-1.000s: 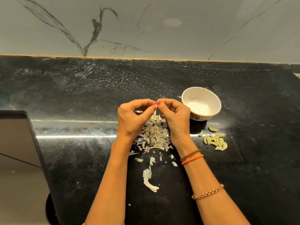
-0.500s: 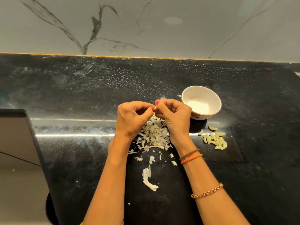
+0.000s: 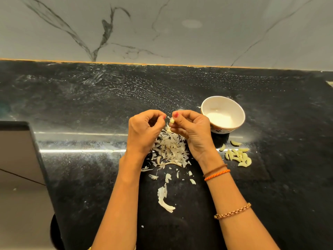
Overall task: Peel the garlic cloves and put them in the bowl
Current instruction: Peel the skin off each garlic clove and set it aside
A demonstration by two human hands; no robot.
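Left hand (image 3: 144, 131): fingers curled, fingertips pinched at a thin wisp of skin (image 3: 168, 117) just left of the clove; whether it truly grips the wisp is hard to tell.

Clove (image 3: 172, 120): small, pale, partly peeled; held between the hands, above the counter (image 3: 90, 98), pinched by the right hand's thumb and fingertips.

Right hand (image 3: 193, 131): fingers curled round the clove, a red-painted nail showing on top. Two thread bands (image 3: 216, 173) at the wrist, a bead bracelet (image 3: 232, 211) further up the forearm.

Peels (image 3: 170, 148): loose heap of papery skins on the counter, below and between the hands; scattered bits trail nearer the person, with one long strip (image 3: 164, 199) lying between the forearms.

Bowl (image 3: 239, 112): white, upright, just right of the right hand; a small dark motif low on its outer wall, no legible writing. Contents cannot be made out.

Peeled cloves (image 3: 237, 156): small cluster on the counter, right of the right wrist, near the bowl's base.

Surrounds: grey veined wall (image 3: 162, 27) beyond the hands.
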